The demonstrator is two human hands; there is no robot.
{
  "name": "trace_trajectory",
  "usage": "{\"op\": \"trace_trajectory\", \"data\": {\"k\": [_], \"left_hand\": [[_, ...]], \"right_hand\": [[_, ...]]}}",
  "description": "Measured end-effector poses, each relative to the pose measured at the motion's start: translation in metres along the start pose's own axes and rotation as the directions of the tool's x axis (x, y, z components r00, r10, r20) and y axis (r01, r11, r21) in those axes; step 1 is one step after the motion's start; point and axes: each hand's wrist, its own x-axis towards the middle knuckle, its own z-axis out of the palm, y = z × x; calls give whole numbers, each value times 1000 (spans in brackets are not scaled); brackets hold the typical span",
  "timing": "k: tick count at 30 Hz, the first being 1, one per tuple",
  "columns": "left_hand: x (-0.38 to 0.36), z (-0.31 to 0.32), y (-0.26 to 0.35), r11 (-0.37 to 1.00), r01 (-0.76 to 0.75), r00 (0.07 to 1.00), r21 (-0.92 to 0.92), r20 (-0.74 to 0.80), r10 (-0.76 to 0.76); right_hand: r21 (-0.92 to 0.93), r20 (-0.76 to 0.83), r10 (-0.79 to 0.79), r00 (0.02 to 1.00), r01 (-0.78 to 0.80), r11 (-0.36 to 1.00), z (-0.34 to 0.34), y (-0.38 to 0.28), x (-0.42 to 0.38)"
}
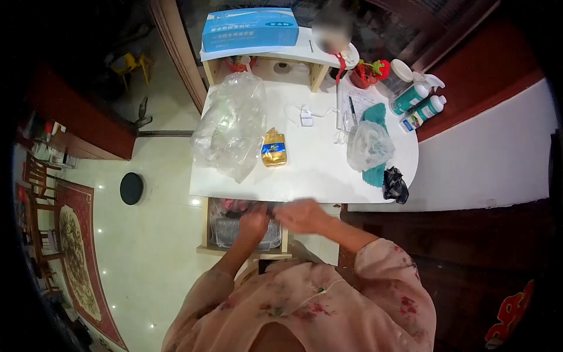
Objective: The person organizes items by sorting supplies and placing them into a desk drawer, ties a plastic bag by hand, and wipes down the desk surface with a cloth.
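My left hand (254,224) is closed over the open drawer (206,234), just below the white table's front edge. Close beside it, my right hand (302,216) is closed too, its fingers pointing toward the left one. Something dark shows between the two hands, too small and covered to name. Inside the drawer lies a bundle wrapped in clear plastic (226,233), with a pink item (236,205) behind it, partly under the table edge. On the tabletop beyond my hands stands a gold packet with a blue label (274,149).
A large clear plastic bag (231,126) covers the table's left side. To the right are a teal cloth (373,178), a crumpled clear bag (370,146), a black bag (395,186) and two bottles (423,112). A blue box (251,32) sits on the raised shelf (309,51).
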Motion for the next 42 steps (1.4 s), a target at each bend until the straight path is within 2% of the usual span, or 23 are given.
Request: {"op": "trace_trajectory", "data": {"k": [1,3,5,7,10,13,15,17,18,19,21,24,26,28,29,30,33,35,36,37,39,40,42], "left_hand": [[-2,-10,4,1000,-9,999,2,-32,10],[-5,-49,23,1000,-22,994,5,-105,22],[-6,-70,35,998,58,996,-34,-65,-60],[-6,-74,41,990,108,992,-90,-50,-112],[-5,-69,52,978,96,990,-187,-82,-113],[-3,-67,61,971,30,992,-236,-114,-59],[0,-72,65,970,25,995,-243,-90,-48],[1,-73,65,930,80,984,-359,-120,-131],[2,-73,63,904,102,977,-415,-130,-170],[4,-74,60,913,105,973,-395,-150,-177],[9,-78,53,928,114,963,-355,-191,-191],[26,-96,51,888,165,958,-430,-146,-248],[43,-113,48,967,11,935,-255,-340,-100],[70,-136,46,997,15,883,82,-468,25],[88,-146,47,991,40,851,127,-524,33],[104,-152,46,984,64,814,167,-579,45],[131,-138,14,949,254,859,189,-494,-132],[138,-132,-34,980,121,898,159,-439,-39],[138,-132,-50,988,55,913,142,-408,8],[136,-146,-45,996,49,888,-76,-454,-79],[130,-177,-37,873,-1,829,-489,-488,-272],[130,-182,-41,823,-44,780,-567,-535,-326],[122,-199,-45,717,-9,773,-697,-460,-437]], "right_hand": [[-48,-136,-16,991,9,999,-5,14,12],[77,-280,344,896,-336,939,-22,39,34],[135,-388,543,745,-536,833,-33,81,53],[45,-483,577,658,-640,767,-38,125,70],[-94,-539,578,613,-725,682,-47,148,99],[-279,-411,630,659,-749,602,-44,152,108],[-217,-366,640,676,-730,648,-46,151,102],[-103,-337,630,699,-693,713,-43,155,85],[-21,-339,615,712,-659,752,-40,163,71],[62,-344,599,723,-619,783,-41,166,60],[16,-380,572,727,-613,790,-44,165,38],[-88,-499,477,724,-590,803,-60,160,23],[-165,-576,349,740,-522,837,-75,144,31],[-9,-516,394,760,-465,885,-80,118,51],[65,-484,414,771,-440,896,-81,107,57],[151,-400,500,768,-483,862,-75,95,65],[121,-256,444,859,-428,896,-50,78,79],[119,-242,508,827,-494,861,-36,75,85],[121,-232,541,808,-528,841,-30,74,87],[66,-234,563,792,-565,822,-27,71,90],[-46,-242,601,762,-628,777,-23,63,98],[-67,-227,619,752,-647,760,-19,60,102],[-113,-201,654,729,-680,724,-13,55,109]]}}
